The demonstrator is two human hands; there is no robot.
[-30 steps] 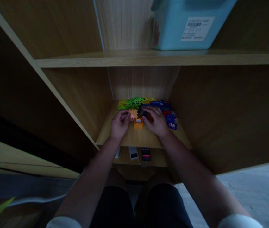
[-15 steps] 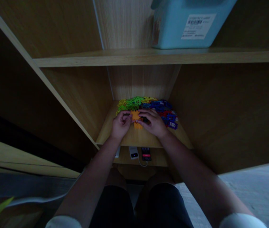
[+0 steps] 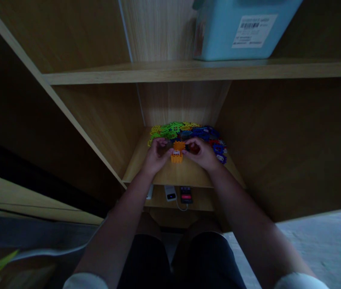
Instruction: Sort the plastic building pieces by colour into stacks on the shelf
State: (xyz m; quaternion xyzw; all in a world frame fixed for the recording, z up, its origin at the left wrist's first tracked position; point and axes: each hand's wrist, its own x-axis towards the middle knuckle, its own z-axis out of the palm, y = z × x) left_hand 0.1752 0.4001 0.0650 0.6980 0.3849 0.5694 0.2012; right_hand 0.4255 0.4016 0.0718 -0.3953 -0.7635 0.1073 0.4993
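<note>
**Left hand (image 3: 154, 161) off the piece (image 3: 179, 144); right hand (image 3: 202, 155) has it at the block (image 3: 176, 157)**

The cabinet (image 3: 92, 78) holds everything at hand. On its upper shelf stands a blue tub (image 3: 218, 36) with a barcode label (image 3: 253, 31); something reddish shows at its left side, but its contents cannot be made out. The compartment below holds a pile (image 3: 173, 129) of notched pieces, green and yellow at the left, blue and red at the right. On the lower shelf (image 3: 158, 204) lie a phone (image 3: 185, 194) and a white device (image 3: 170, 192).

Half a second ago both hands had the orange piece between them. Now the left fingers stand apart, grasping nothing, the thumb against the block's left side, while the right fingers grasp the piece by its right edge.

The orange block, box-like and labelled, sits on the middle shelf (image 3: 140, 168) in front of the pile; its inside is hidden. The piece has shifted rightward to its rear upper edge, so it looks better aligned for joining; whether the notches have engaged cannot be told.
</note>
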